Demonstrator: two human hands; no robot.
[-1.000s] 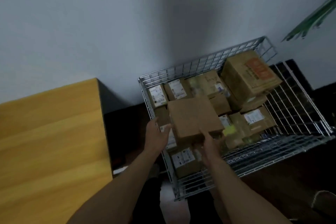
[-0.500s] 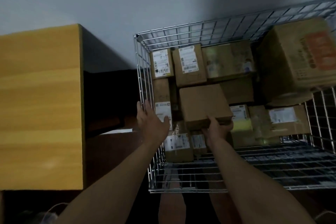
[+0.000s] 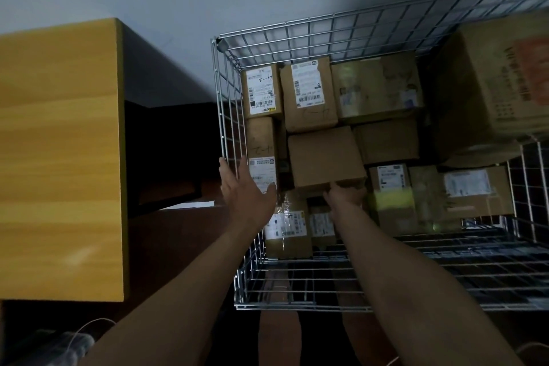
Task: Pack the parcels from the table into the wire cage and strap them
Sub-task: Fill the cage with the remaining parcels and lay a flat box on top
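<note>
My left hand: spread wide against the silver wire cage, left wall.
My right hand: gripping the plain brown cardboard box, near edge.

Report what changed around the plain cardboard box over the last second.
The plain cardboard box went down from above the wire cage onto the parcels inside. The left hand let go of it and moved left to the cage's side wall, fingers straight. The right hand kept its hold on the box's near edge. The other parcels stayed put.
</note>
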